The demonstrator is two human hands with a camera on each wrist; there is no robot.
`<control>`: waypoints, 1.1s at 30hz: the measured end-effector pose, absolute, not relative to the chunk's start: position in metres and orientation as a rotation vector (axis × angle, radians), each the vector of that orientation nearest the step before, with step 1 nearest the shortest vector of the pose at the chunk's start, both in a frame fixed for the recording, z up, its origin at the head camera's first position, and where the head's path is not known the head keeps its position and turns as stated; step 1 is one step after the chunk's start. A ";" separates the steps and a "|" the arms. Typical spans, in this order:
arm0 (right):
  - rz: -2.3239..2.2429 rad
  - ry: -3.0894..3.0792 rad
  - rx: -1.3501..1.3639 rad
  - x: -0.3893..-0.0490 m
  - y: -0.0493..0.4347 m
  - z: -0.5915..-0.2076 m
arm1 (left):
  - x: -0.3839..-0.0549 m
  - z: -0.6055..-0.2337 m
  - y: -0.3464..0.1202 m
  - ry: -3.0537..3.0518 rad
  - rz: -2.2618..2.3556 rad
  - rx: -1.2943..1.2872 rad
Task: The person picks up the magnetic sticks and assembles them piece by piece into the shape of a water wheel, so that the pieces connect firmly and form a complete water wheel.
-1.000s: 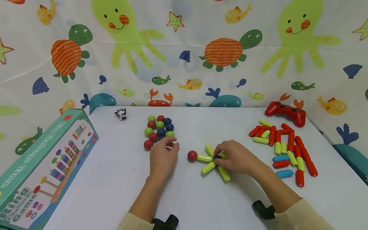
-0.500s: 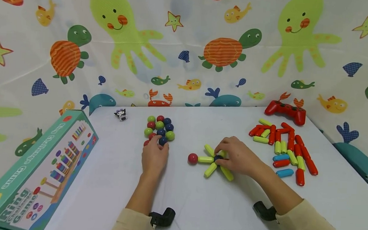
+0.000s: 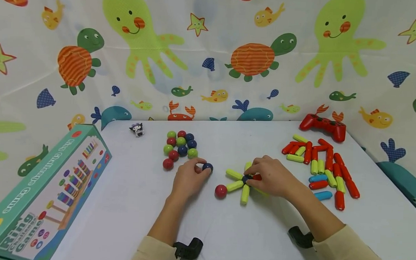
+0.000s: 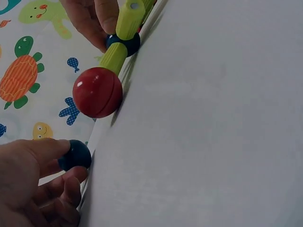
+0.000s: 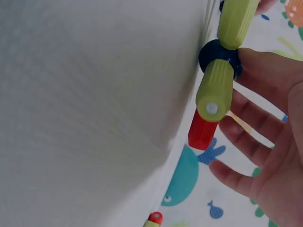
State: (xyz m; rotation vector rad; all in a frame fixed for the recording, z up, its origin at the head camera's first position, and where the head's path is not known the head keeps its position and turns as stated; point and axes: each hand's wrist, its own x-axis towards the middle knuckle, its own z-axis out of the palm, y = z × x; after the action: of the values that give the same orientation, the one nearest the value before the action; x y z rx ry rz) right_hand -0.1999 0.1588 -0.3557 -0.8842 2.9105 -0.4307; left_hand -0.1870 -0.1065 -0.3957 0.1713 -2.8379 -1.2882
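Observation:
My left hand [image 3: 190, 179] pinches a dark blue ball [image 3: 208, 167] between thumb and fingers, just above the table in the middle. To its right lies a star-shaped build of yellow-green sticks [image 3: 234, 174] fixed around a dark blue hub ball [image 5: 211, 53]. One stick ends in a red ball [image 3: 221, 191]; one red stick [image 5: 202, 130] also joins the hub. My right hand [image 3: 271, 176] grips the build at its hub, thumb against the blue ball, and hides part of the right side. The two hands are a short way apart.
Loose red, green and blue balls [image 3: 181, 141] sit behind the left hand. Red, yellow-green and blue sticks [image 3: 329, 161] lie at the right, below a red game controller [image 3: 322, 128]. A ring game box [image 3: 51, 193] stands left; a small figurine [image 3: 137, 129] stands at the back.
My left hand reached to the balls, took a dark blue one and brought it right, towards the build. The build has turned counterclockwise, its red ball swinging nearer me. A red stick now shows.

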 end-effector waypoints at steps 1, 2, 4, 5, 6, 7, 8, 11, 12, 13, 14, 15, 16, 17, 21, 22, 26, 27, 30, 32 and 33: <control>-0.430 2.904 -0.885 -0.200 0.159 -0.356 | -0.187 -0.395 -0.105 -2.851 -1.303 0.148; -0.429 2.899 -0.886 -0.201 0.159 -0.356 | -0.187 -0.395 -0.103 -2.862 -1.318 0.122; -0.431 2.890 -0.883 -0.201 0.160 -0.356 | -0.187 -0.395 -0.101 -2.878 -1.342 0.071; -0.428 2.889 -0.878 -0.201 0.160 -0.356 | -0.187 -0.395 -0.100 -2.886 -1.346 0.036; -0.426 2.888 -0.871 -0.201 0.159 -0.356 | -0.187 -0.396 -0.099 -2.890 -1.351 0.003; -0.426 2.886 -0.864 -0.201 0.159 -0.356 | -0.187 -0.396 -0.098 -2.893 -1.354 -0.029; -0.427 2.883 -0.858 -0.200 0.159 -0.355 | -0.187 -0.397 -0.098 -2.895 -1.356 -0.060; -0.435 2.879 -0.842 -0.199 0.158 -0.355 | -0.186 -0.398 -0.096 -2.900 -1.353 -0.124; -0.440 2.878 -0.838 -0.199 0.158 -0.355 | -0.186 -0.398 -0.096 -2.901 -1.356 -0.133; -0.443 2.877 -0.835 -0.199 0.157 -0.355 | -0.186 -0.398 -0.096 -2.902 -1.356 -0.138; -0.447 2.878 -0.836 -0.199 0.157 -0.355 | -0.186 -0.397 -0.096 -2.902 -1.353 -0.139; -0.448 2.881 -0.839 -0.199 0.157 -0.355 | -0.185 -0.397 -0.095 -2.899 -1.351 -0.131; -0.448 2.885 -0.844 -0.199 0.157 -0.356 | -0.185 -0.397 -0.096 -2.891 -1.353 -0.113; -0.446 2.894 -0.847 -0.199 0.157 -0.356 | -0.184 -0.396 -0.097 -2.878 -1.351 -0.077; -0.418 2.963 -0.835 -0.197 0.159 -0.358 | -0.183 -0.389 -0.109 -2.723 -1.360 0.108; -0.408 2.981 -0.826 -0.196 0.159 -0.358 | -0.183 -0.387 -0.114 -2.677 -1.362 0.147; -0.362 3.008 -0.805 -0.195 0.157 -0.357 | -0.184 -0.381 -0.140 -2.543 -1.340 0.219; -0.352 3.005 -0.807 -0.196 0.156 -0.357 | -0.184 -0.380 -0.147 -2.523 -1.330 0.234; -0.317 2.999 -0.808 -0.196 0.153 -0.357 | -0.183 -0.379 -0.163 -2.470 -1.304 0.317; -0.297 3.003 -0.810 -0.196 0.151 -0.357 | -0.182 -0.380 -0.172 -2.453 -1.274 0.388; -0.291 3.004 -0.815 -0.196 0.151 -0.357 | -0.182 -0.380 -0.175 -2.456 -1.260 0.424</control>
State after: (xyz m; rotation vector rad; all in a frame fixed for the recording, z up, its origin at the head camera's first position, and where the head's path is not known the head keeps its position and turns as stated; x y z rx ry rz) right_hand -0.1960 0.1506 -0.3567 -0.8151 3.0041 -0.2915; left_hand -0.1819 -0.1745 -0.3803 0.4238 -2.4560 -1.2596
